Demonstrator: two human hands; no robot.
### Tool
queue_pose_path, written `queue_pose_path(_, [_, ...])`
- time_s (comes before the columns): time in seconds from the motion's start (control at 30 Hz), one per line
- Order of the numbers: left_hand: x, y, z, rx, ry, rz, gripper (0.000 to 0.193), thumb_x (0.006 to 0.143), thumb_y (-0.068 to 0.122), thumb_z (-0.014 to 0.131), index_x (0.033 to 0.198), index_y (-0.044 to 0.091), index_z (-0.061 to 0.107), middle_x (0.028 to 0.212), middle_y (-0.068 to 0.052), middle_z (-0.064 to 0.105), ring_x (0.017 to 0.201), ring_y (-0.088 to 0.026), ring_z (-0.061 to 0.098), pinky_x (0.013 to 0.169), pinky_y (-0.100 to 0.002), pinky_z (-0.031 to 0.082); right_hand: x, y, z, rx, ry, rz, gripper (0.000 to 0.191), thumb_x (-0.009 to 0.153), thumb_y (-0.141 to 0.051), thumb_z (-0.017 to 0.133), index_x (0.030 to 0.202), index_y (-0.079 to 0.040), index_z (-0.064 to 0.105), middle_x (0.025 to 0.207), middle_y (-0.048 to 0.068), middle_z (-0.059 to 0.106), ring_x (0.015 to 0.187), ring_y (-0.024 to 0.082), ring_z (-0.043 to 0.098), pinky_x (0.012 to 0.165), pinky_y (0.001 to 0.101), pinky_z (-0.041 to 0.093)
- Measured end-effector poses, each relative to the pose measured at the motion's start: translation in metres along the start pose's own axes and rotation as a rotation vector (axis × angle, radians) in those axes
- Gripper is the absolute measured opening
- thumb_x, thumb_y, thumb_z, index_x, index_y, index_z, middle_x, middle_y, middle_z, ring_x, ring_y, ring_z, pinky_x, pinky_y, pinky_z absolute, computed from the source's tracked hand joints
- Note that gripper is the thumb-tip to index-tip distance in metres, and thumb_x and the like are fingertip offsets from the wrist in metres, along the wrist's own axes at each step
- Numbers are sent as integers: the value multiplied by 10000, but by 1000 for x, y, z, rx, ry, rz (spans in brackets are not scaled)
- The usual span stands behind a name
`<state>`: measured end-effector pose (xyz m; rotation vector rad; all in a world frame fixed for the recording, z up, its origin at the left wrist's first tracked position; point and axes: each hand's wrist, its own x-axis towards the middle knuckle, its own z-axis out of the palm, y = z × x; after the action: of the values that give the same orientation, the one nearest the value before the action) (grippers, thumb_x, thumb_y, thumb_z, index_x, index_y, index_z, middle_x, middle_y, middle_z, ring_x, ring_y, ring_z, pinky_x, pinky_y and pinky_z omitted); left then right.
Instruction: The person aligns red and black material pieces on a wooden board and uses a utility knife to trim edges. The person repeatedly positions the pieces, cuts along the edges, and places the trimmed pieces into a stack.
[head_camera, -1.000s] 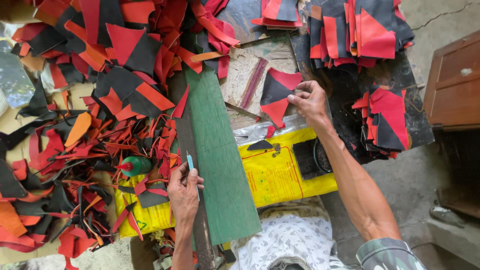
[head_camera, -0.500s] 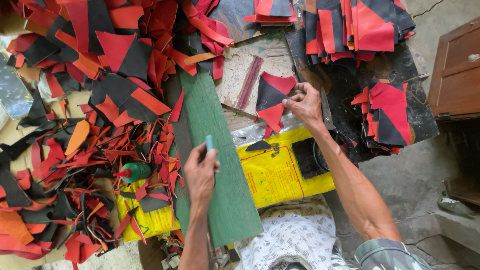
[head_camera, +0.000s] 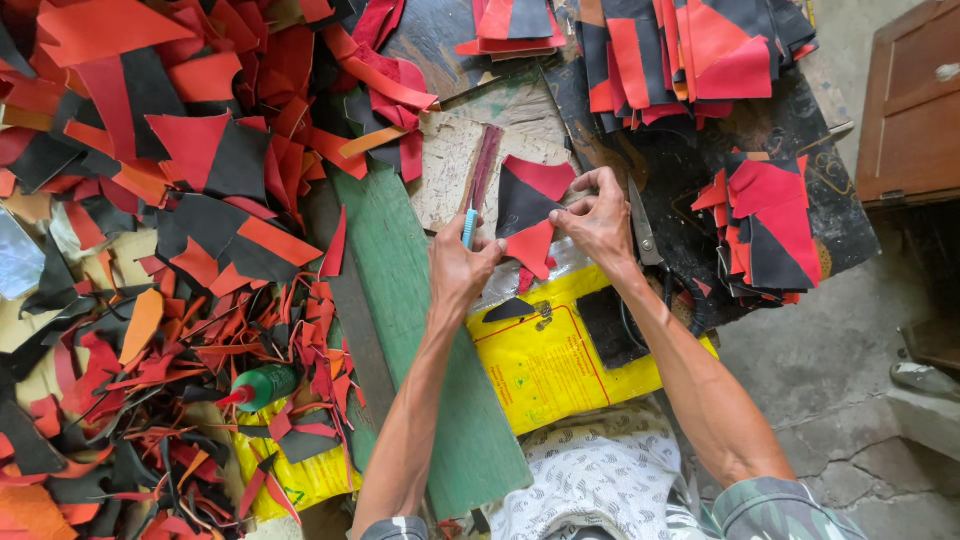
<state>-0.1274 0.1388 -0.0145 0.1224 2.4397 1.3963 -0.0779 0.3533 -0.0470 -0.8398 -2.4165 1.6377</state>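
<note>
Two hands meet over a red-and-black cut piece (head_camera: 528, 205) lying on a pale, worn cutting board (head_camera: 448, 170) near the middle of the work surface. The right hand (head_camera: 600, 218) pinches the piece's right edge between thumb and fingers, pressing it flat. The left hand (head_camera: 458, 265) is clenched around a light blue tool (head_camera: 469, 226) whose tip points up beside the piece's left edge; what kind of tool cannot be told. A dark maroon strip (head_camera: 484, 167) lies on the board just left of the piece.

Scissors (head_camera: 642, 228) rest just beside the right hand, partly hidden by it. Below the hands lies a yellow printed sack (head_camera: 560, 365) with a small black scrap (head_camera: 510, 310) on it. A long green plank (head_camera: 420, 330) runs under the left forearm.

Stacks of similar red-and-black pieces (head_camera: 765, 225) sit on a dark board (head_camera: 830, 200) to the right, with more stacks (head_camera: 690, 50) along the top. Left of the plank spreads a big loose heap of red, black and orange offcuts (head_camera: 160, 250), crowding that whole side; a green bottle with a red nozzle (head_camera: 258, 387) lies among them. A brown wooden cabinet (head_camera: 915, 110) stands at the far right.
</note>
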Motion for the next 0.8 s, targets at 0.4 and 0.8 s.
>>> queue_pose_path(0.4, [16,-16,3,-36,-95,-141,299,774,147,834,1012,-2,734,742,-99,764,663,-135,745,580,-309,572,-3,-1,1,119,-37,54,370,834,-21,777,1152,15,591,781,73,733,587,103,674,485,252,528])
queue_pose_path(0.8, [12,-15,5,-15,-67,-62,302,766,141,842,1004,-9,734,773,-115,776,693,-153,765,623,-308,595,-14,-15,-2,204,-77,59,274,895,18,700,1122,-6,548,775,59,689,513,95,647,396,258,481])
